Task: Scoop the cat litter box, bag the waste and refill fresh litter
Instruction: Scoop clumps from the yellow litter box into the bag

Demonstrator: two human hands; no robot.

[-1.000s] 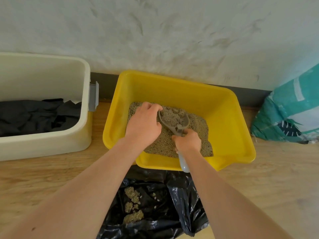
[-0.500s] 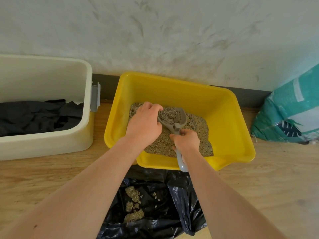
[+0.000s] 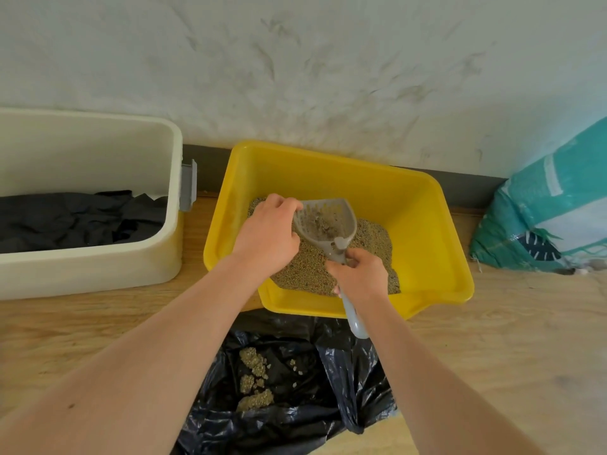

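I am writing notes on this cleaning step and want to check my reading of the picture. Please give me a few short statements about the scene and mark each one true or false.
1. The right hand grips the scoop by its handle. True.
2. The scoop lies inside the black bag. False: it is held over the litter in the yellow box.
3. The black bag holds some litter clumps. True.
4. The cream bin stands right of the yellow box. False: it stands left of it; the teal sack is on the right.
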